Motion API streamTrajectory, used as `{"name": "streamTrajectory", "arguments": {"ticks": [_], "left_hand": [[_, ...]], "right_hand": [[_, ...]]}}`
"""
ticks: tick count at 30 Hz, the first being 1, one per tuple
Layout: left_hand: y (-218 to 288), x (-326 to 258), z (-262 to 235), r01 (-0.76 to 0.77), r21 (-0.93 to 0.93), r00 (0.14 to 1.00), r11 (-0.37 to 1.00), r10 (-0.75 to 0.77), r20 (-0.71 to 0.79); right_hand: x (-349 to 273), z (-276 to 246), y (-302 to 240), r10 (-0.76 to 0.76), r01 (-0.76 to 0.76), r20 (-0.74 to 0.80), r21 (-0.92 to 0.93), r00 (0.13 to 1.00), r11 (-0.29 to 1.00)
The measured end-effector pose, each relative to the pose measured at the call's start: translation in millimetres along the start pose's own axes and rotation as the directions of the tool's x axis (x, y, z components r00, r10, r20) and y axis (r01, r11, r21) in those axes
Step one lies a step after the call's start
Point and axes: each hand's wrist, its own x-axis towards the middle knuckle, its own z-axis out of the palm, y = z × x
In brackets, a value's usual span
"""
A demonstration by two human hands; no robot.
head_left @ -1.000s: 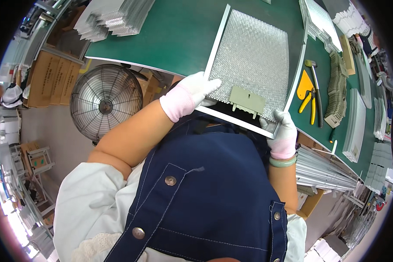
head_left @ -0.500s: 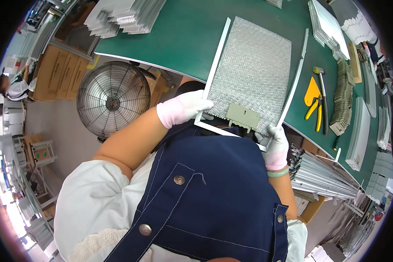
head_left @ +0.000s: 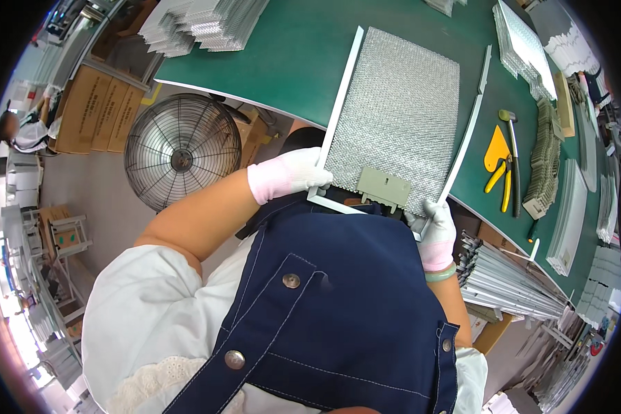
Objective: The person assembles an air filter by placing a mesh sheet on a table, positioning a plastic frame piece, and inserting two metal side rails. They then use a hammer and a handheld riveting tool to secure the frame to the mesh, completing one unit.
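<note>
A silver metal mesh panel (head_left: pixel 399 110) lies inside a thin white metal frame (head_left: pixel 341 99) whose side bars splay outward at the far end. My left hand (head_left: pixel 298 171), in a white and pink glove, grips the frame near its near left corner, thumb and fingers closed on it. At the near right corner my right hand (head_left: pixel 435 233), gloved alike, is closed on the frame, its fingertips partly hidden. A grey-green plastic plate (head_left: pixel 384 187) with small prongs rests on the panel's near edge between my hands. The frame's near bar is close against my dark blue apron.
On the green table (head_left: pixel 297 62) to the right are a hammer (head_left: pixel 510 148), yellow-handled pliers (head_left: pixel 501 181), a yellow scraper (head_left: pixel 495 148) and a row of grey-green plastic plates (head_left: pixel 546 162). Mesh stacks (head_left: pixel 217 24) stand at the back. A floor fan (head_left: pixel 181 157) is left.
My left fingers have curled down around the frame's corner, where the thumb and fingertips reached over the panel before. The view has shifted slightly; the right hand keeps its grip.
</note>
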Motion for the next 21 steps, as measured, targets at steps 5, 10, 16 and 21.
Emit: {"name": "streamTrajectory", "arguments": {"ticks": [5,10,16,21], "left_hand": [[-15,-12,3,0.006,-0.245,1.000,0.970,-0.012,-0.022],[-8,-9,24,0.102,-0.132,0.961,0.986,-0.132,-0.243],[-4,-18,25,-0.066,-0.509,0.940,0.858,-0.118,-0.320],[-6,-20,32,-0.122,-0.551,0.885,0.826,-0.161,-0.437]], "right_hand": [[-4,8,-3,0.011,-0.011,-0.010,-0.030,1.000,0.999],[-2,7,-2,0.052,-0.052,0.013,-0.055,0.999,0.997],[-6,9,-6,0.105,-0.101,0.055,-0.073,0.993,0.992],[-14,21,-13,0.164,-0.155,0.056,-0.134,0.985,0.979]]}}
